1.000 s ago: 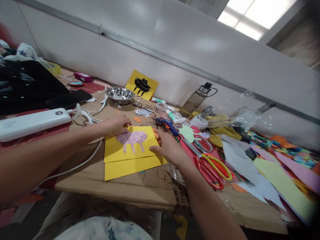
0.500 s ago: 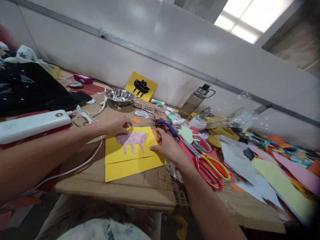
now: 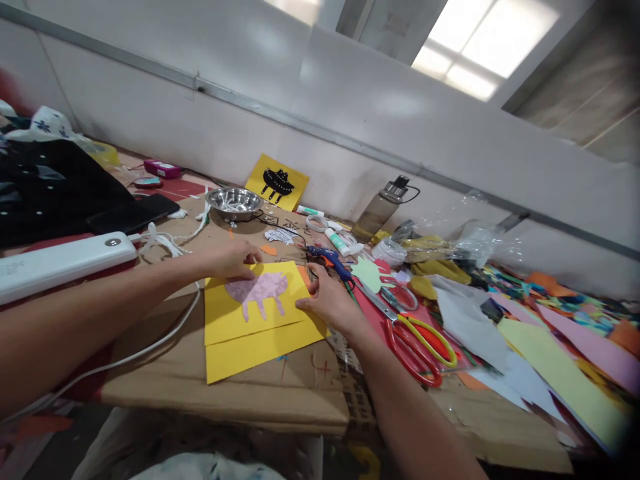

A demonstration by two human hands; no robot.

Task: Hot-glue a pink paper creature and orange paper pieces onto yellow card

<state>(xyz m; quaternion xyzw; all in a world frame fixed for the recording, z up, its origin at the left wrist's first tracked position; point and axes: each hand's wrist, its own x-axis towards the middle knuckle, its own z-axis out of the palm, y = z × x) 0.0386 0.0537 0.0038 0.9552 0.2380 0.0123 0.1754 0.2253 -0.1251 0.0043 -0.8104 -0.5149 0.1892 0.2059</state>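
A yellow card (image 3: 280, 341) lies on the cardboard-covered worktop in front of me, with a step line across its lower part like a second sheet beneath. On it sits a pink animal-shaped cutout (image 3: 263, 290) with several legs. My left hand (image 3: 234, 259) grips the card's top edge, its thumb by the cutout's upper left. At the right edge my right hand (image 3: 325, 293) has its thumb on the card and its other fingers curled around the side. A blue glue gun (image 3: 330, 260) rests just beyond the right hand.
Large scissors (image 3: 415, 337) with red and yellow handles lie right of my right forearm. Behind are a metal bowl (image 3: 234, 203), a yellow card with a black cutout (image 3: 276, 183) leaning on the wall, and a bottle (image 3: 380, 210). A white power strip (image 3: 65, 263) lies left; paper scraps (image 3: 565, 307) cover the right.
The camera view has shifted slightly, so the scene sits lower. Both hands stay on the yellow card with almost the same grip.
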